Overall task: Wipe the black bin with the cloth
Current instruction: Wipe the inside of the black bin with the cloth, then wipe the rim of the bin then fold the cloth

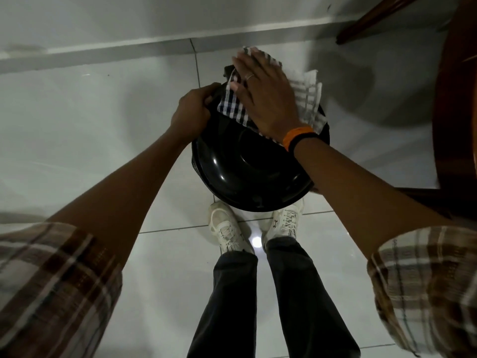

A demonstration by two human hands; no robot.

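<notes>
A round black bin (pixel 247 171) with a glossy domed lid stands on the white tiled floor just in front of my feet. A checked black-and-white cloth (pixel 307 96) lies spread over the far part of the lid. My right hand (pixel 265 99) presses flat on the cloth, fingers spread and pointing toward the wall. My left hand (pixel 192 112) grips the lid's left rim, fingers curled over the edge. The bin's body is mostly hidden under the lid.
A white wall and skirting (pixel 129 45) run close behind the bin. Dark wooden furniture (pixel 454 99) stands at the right, with a wooden leg (pixel 374 19) at top right. My white shoes (pixel 227 228) touch the bin's near side.
</notes>
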